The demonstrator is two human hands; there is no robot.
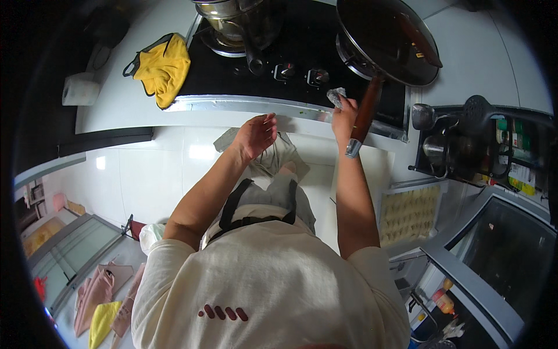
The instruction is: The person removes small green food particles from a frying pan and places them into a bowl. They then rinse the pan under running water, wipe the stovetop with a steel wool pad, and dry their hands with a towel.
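Observation:
My right hand [345, 114] grips a crumpled whitish wad [336, 97], perhaps a wipe or paper, at the front edge of the black glass gas hob [244, 83]. Beside that hand, the brown handle of a lidded frying pan [388, 39] sticks out over the counter edge and partly covers my wrist. My left hand [259, 134] is empty, fingers loosely bent and apart, just in front of the counter. Small green bits lie on the hob's metal front strip [261, 104]. Two control knobs [285, 70] sit between the burners.
On the left burner stands a steel pot [235, 22] with a dark handle. A yellow cloth [168, 70] lies left of the hob, and a paper roll [81, 89] farther left. At right are a utensil and spice rack [471, 148] and a tray of pale pieces [409, 213].

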